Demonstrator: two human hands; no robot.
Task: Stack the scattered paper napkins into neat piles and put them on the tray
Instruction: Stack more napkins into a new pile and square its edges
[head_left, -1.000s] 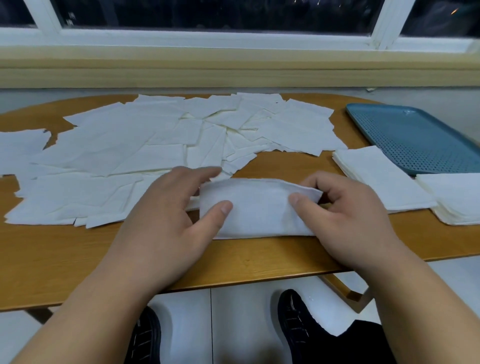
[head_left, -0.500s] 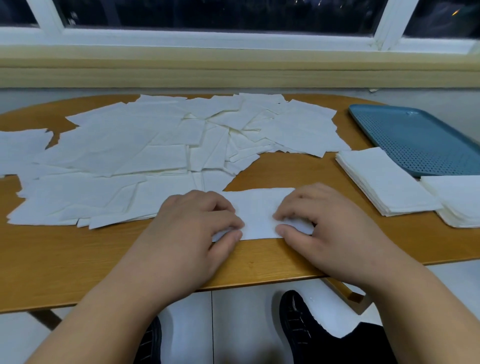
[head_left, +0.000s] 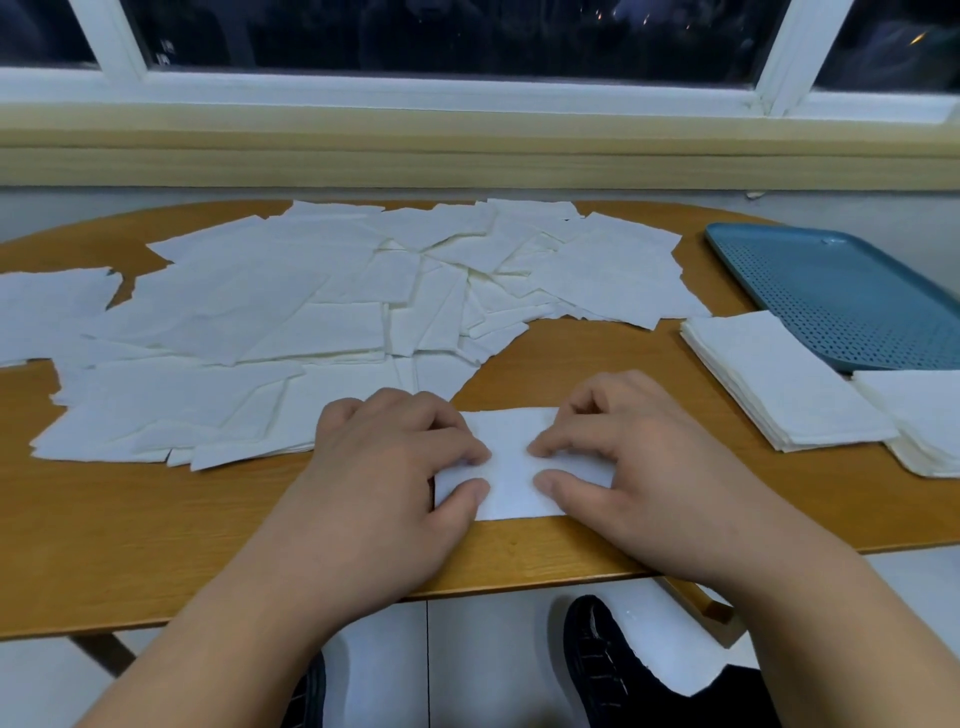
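Observation:
A folded white napkin (head_left: 511, 467) lies flat near the table's front edge. My left hand (head_left: 395, 467) presses its left end and my right hand (head_left: 623, 462) presses its right end, fingertips and thumbs close together on it. Several loose napkins (head_left: 291, 322) cover the left and middle of the table. A neat napkin pile (head_left: 779, 379) sits at the right, with a second pile (head_left: 919, 415) beside it at the frame edge. The blue perforated tray (head_left: 831, 291) lies at the far right with nothing on it.
The wooden table (head_left: 156, 519) has a curved front edge close to my body. A window sill and wall run behind it. My dark shoes (head_left: 602, 660) show on the white floor below the table.
The napkin was held up between both hands, then folded down onto the table. Both hands have since slid closer together, pressing it flat.

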